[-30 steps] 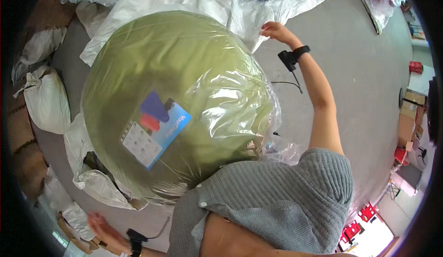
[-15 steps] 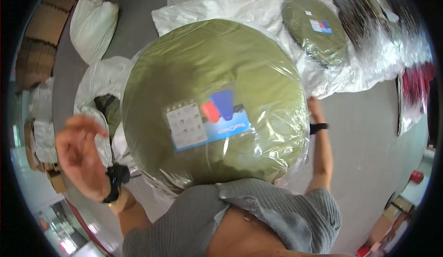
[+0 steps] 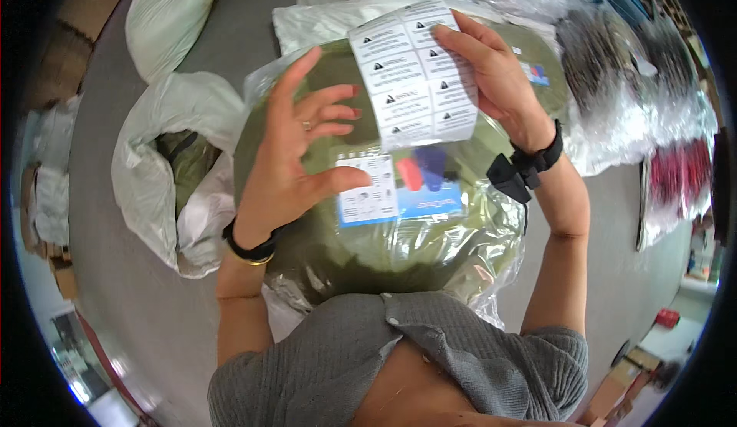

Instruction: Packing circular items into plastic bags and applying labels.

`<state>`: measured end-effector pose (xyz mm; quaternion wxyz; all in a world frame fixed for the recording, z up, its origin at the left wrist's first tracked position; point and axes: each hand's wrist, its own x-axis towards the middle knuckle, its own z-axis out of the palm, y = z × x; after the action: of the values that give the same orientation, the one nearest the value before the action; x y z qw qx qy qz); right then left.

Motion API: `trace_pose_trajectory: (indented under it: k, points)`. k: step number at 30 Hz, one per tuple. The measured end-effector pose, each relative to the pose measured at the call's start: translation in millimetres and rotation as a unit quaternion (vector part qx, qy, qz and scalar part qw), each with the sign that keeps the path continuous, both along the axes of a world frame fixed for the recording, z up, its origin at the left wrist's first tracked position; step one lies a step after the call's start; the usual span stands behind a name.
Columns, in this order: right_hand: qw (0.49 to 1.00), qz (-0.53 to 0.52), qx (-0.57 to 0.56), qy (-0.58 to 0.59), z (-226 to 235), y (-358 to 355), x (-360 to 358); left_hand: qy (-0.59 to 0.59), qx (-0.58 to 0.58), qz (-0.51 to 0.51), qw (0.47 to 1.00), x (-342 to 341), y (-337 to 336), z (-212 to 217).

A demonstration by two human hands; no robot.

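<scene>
Your right hand (image 3: 491, 74) pinches white sticker sheet (image 3: 414, 70): 2 columns of small rectangular labels, black print, held above round olive-green package (image 3: 368, 250) in clear plastic wrap against your chest. On package front: white rectangular label (image 3: 368, 191) beside blue panel (image 3: 430, 185) with red and dark-blue shapes; your left hand (image 3: 295, 158) thumb touches white label. Second olive package (image 3: 541, 74) behind, small blue-red label.

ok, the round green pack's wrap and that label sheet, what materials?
Wrap on the round green pack: looks like thin clear plastic film, glossy, with wrinkles and glare streaks. Label sheet, held by the right hand: apparently matte white paper stickers in a grid, curling slightly; its backing cannot be told.
</scene>
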<state>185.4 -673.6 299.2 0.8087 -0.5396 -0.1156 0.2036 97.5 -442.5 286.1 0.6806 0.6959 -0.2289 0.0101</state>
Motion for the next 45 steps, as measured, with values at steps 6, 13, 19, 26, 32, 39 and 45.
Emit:
trace_pose_trajectory:
  k: [6, 13, 19, 26, 32, 39, 45]
  points:
    - [0.998, -0.036, -0.012, 0.046, -14, 62, 4, 0.076, -0.121, 0.019, 0.99, -5, 1, -7]
    - [0.978, 0.019, -0.092, -0.189, -22, 67, -35, 0.022, 0.013, 0.126, 0.992, 1, 33, -18]
    - [0.796, -0.14, -0.351, -0.473, -21, 73, -40, 0.05, 0.003, 0.152, 0.987, -5, 30, -10]
    - [0.736, -0.086, -0.352, -0.572, -27, 77, -39, 0.094, 0.002, 0.138, 0.986, -7, 30, -9]
    - [0.728, -0.099, -0.343, -0.585, -33, 77, -38, 0.112, 0.103, 0.151, 0.977, -8, 31, -6]
    - [0.869, -0.181, -0.183, -0.423, -33, 61, -19, -0.013, -0.005, 0.219, 0.976, 0, 55, -26]
    - [0.977, 0.021, -0.202, -0.057, -77, 59, 15, -0.02, 0.029, 0.296, 0.955, 2, 72, -25]
